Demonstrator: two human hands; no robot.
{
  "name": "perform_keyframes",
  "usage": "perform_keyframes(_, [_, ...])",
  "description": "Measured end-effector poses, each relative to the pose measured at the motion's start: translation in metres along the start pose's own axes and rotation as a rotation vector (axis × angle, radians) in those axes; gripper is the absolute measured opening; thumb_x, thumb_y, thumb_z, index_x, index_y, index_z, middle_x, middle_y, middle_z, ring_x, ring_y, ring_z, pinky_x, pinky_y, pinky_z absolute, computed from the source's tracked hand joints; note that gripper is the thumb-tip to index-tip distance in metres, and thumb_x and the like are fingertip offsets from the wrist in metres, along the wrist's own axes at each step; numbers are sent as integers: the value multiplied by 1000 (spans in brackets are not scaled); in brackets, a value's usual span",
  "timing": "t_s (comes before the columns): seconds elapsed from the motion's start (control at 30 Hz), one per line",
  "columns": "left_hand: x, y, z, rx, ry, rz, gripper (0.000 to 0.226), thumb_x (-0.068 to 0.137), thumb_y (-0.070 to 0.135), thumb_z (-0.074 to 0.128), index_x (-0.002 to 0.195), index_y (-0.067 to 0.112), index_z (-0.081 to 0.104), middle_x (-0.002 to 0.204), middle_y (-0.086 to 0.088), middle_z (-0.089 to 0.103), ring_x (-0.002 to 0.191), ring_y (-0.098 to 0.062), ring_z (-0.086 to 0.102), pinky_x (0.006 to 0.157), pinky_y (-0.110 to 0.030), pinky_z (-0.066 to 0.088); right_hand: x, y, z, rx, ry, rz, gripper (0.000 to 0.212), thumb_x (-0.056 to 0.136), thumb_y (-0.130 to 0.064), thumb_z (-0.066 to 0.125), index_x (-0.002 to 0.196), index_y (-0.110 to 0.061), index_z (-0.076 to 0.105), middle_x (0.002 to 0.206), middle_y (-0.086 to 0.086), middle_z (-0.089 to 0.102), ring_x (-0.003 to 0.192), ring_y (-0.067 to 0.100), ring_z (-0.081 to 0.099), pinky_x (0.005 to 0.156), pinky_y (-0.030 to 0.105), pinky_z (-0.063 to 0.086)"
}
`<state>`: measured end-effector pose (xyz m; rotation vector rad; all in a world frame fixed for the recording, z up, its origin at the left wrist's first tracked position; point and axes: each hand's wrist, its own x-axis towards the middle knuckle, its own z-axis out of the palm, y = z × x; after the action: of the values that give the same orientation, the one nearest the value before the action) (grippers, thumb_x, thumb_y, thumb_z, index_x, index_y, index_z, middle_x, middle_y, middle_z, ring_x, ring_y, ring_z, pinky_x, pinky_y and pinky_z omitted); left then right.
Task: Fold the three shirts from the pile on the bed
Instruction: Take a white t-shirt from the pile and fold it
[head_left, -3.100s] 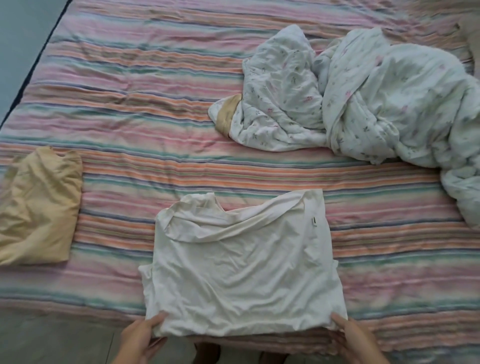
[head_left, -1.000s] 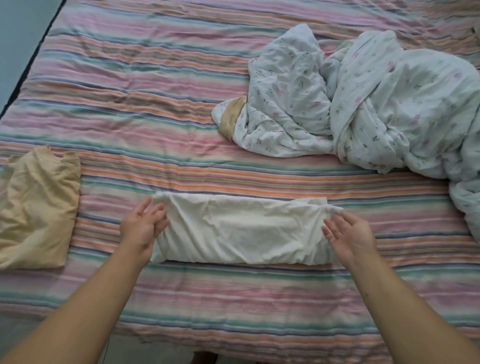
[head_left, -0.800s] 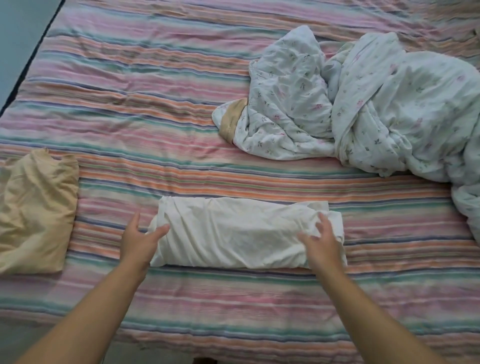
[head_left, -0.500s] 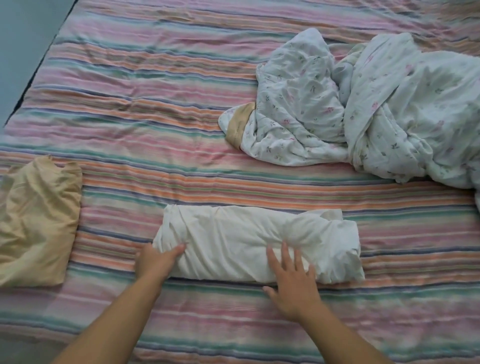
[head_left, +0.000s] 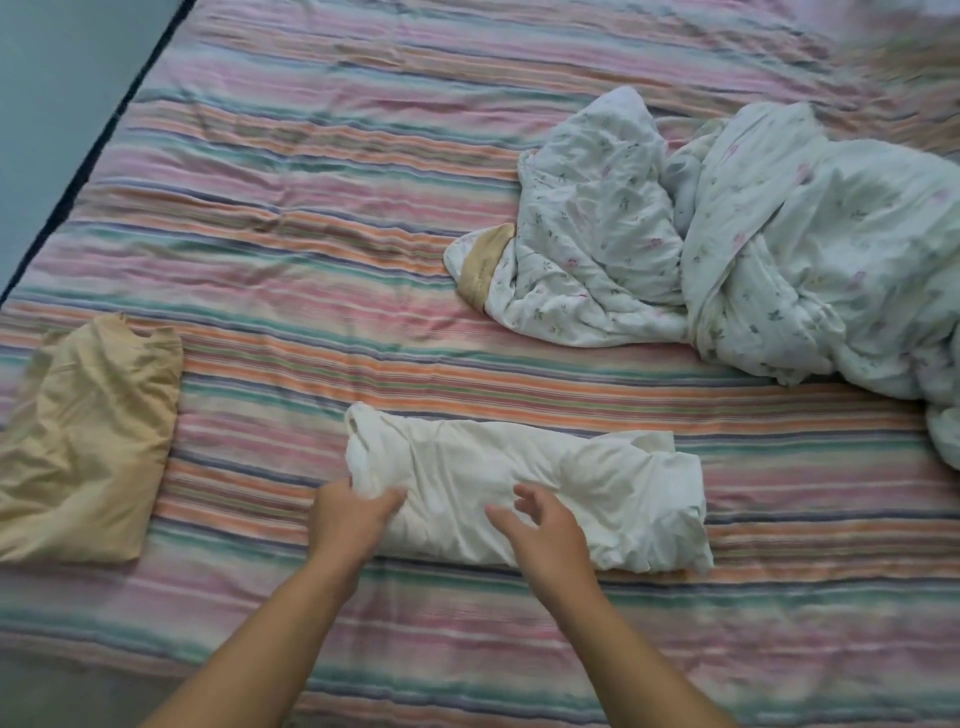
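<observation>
A white shirt (head_left: 582, 478), folded into a long band, lies across the striped bed (head_left: 311, 218) in front of me. My left hand (head_left: 350, 519) grips the band's left end, fingers curled into the cloth. My right hand (head_left: 540, 525) hovers over the middle of the band with fingers spread and loosely bent, holding nothing. A folded yellow shirt (head_left: 83, 441) lies at the left. A tan piece of cloth (head_left: 483, 265) peeks from under the floral bedding further back.
A crumpled white floral duvet (head_left: 753, 249) fills the right back of the bed. The bed's dark left edge (head_left: 88, 156) runs diagonally beside a pale floor. Bare striped sheet lies between the yellow shirt and the white one.
The white shirt was folded in half away from me into a band. My hands slid along it; the left now grips its left end, and the right has lifted off the middle.
</observation>
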<state>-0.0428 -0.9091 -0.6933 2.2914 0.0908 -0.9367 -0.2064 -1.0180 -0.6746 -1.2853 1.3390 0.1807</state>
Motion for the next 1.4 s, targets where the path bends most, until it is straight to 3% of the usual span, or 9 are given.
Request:
perform_keyframes(0.27, [-102,54,56,407,-193,569,19,86,25,60,104,23,65,85,3,72,76,-20,67,65,-34,51,-24,-48,-47,514,-131,99,34,84,-39,74,112,-19,69,105,1,77,93,17,74,74,31,58])
perform_keyframes(0.33, [-121,59,77,430,-244,634,35,85,21,58,120,27,59,98,1,74,88,-26,68,71,-35,52,-25,-42,-67,503,-48,58,27,82,-25,79,107,-16,71,98,3,79,83,15,75,65,26,59])
perform_keyframes(0.43, [-140,62,108,337,-472,677,44,85,16,54,126,32,56,113,5,71,102,-21,66,78,-27,50,-14,-18,-100,462,164,50,23,81,-9,78,103,-10,71,97,10,77,86,24,74,75,33,61])
perform_keyframes(0.5, [-149,59,124,255,-727,645,57,84,13,55,137,36,52,133,19,60,123,-5,56,101,-23,48,-1,5,-124,437,257,71,17,84,-4,74,100,-8,71,92,11,76,79,25,72,70,32,61])
perform_keyframes(0.57, [-147,54,132,250,-760,602,59,86,18,61,141,36,50,138,28,48,129,9,42,111,-16,37,15,32,-147,400,295,111,19,86,-6,72,105,-3,71,93,15,76,82,31,73,75,41,62])
perform_keyframes(0.73, [-100,29,137,85,-299,298,37,88,25,66,125,31,62,117,16,61,109,-5,57,91,-26,48,50,84,-171,190,355,156,20,84,-17,76,102,-10,72,95,8,74,86,30,71,82,47,60])
perform_keyframes(0.87, [-63,10,145,-88,-202,17,45,88,18,70,130,21,55,118,1,62,102,-19,63,90,-43,56,70,100,-178,192,368,188,36,78,-25,82,108,-14,66,105,8,72,92,30,69,83,46,59])
perform_keyframes(1.17, [-18,14,151,-299,-348,-221,47,80,5,77,121,13,54,111,-6,65,93,-27,68,66,-33,56,89,110,-184,480,-5,374,52,74,-21,85,122,-10,65,110,13,76,98,34,73,82,46,60])
perform_keyframes(1.4, [-23,27,158,-224,-492,-281,28,81,5,76,107,6,69,106,-12,74,87,-26,70,63,-33,55,94,94,-175,336,50,294,51,71,-16,87,117,-6,67,109,11,74,99,32,70,93,47,57])
